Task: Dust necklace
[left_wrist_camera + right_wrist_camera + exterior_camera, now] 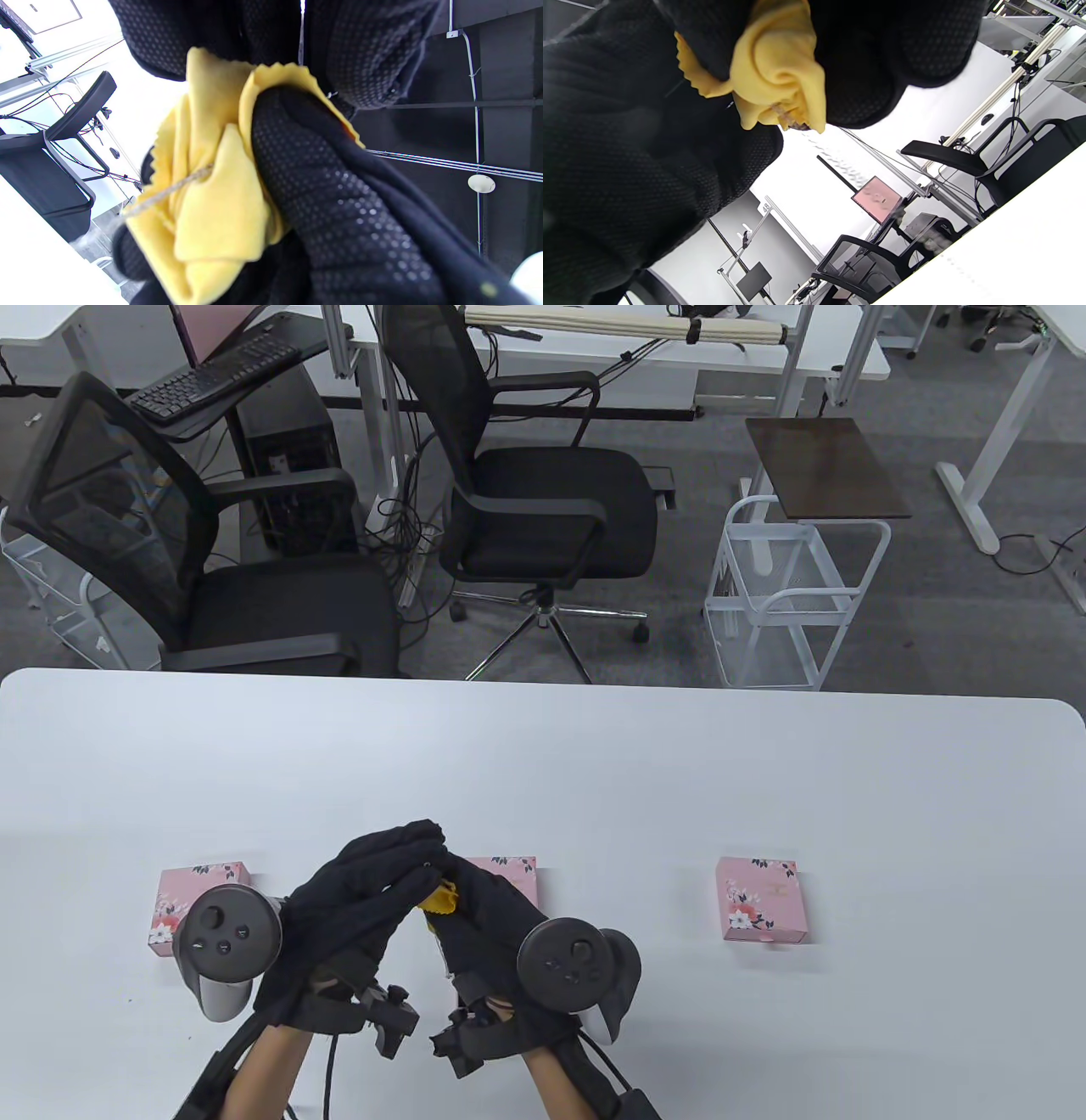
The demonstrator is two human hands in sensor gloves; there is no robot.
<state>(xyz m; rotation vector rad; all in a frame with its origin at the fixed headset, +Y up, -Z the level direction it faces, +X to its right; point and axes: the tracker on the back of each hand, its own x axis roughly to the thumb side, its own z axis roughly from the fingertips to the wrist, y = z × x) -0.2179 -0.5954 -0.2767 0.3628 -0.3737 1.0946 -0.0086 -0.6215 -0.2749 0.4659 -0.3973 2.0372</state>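
Observation:
Both gloved hands meet above the near middle of the white table [594, 780]. My right hand [465, 891] pinches a folded yellow cloth [439, 899] that is wrapped round a thin beaded necklace chain [169, 189]. The chain runs out of the yellow cloth [212, 212] toward the lower left. My left hand [416, 848] curls over the cloth from the left, and its fingers [203, 38] close on the necklace there. In the right wrist view a short bit of chain [789, 120] pokes from the cloth [776, 63]. Most of the necklace is hidden.
Three pink floral boxes lie in a row on the table: one [208, 875] behind the left tracker, one [513, 872] behind the right hand, one [758, 899] farther right. Two black office chairs [543, 500] and a white wire cart [789, 594] stand beyond the far edge.

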